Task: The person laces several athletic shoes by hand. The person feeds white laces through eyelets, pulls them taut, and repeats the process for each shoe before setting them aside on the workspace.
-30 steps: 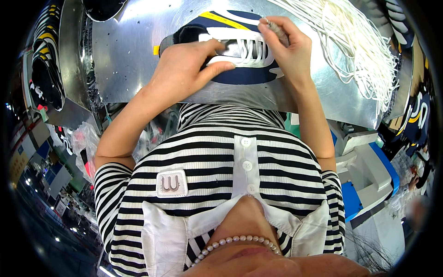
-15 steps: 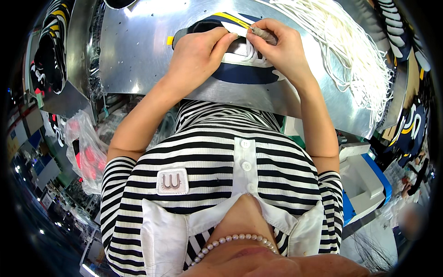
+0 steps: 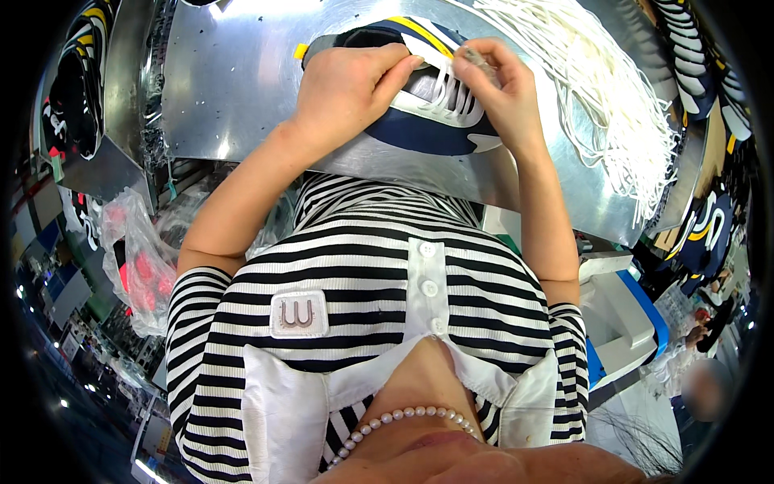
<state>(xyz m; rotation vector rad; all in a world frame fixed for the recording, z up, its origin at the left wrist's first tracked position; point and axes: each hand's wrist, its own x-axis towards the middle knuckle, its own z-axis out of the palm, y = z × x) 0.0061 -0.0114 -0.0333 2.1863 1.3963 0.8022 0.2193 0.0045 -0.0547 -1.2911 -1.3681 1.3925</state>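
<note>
A navy sneaker [image 3: 427, 135] with white and yellow trim lies on its side-to-side length across the metal table, its heel toward the left. White shoelace [image 3: 442, 90] crosses its opening in a few strands. My left hand [image 3: 347, 90] is closed in a pinch at the sneaker's white eyelet edge, near the ankle opening; its fingertips partly hide what they grip. My right hand [image 3: 506, 95] is bent over the toe side of the lacing, thumb and forefinger pinched on the shoelace. A greyish wrap covers one of its fingers.
A large heap of white laces [image 3: 601, 105] spreads over the table's [image 3: 234, 89] right side. More sneakers stand at the far left [image 3: 76, 97] and on the right [image 3: 709, 234]. A clear plastic bag [image 3: 141, 266] hangs below left; a white-and-blue bin [image 3: 625, 323] stands lower right.
My right hand has moved slightly right and down, away from the left. More lace strands show between the hands. The left hand stays at the eyelet edge.
</note>
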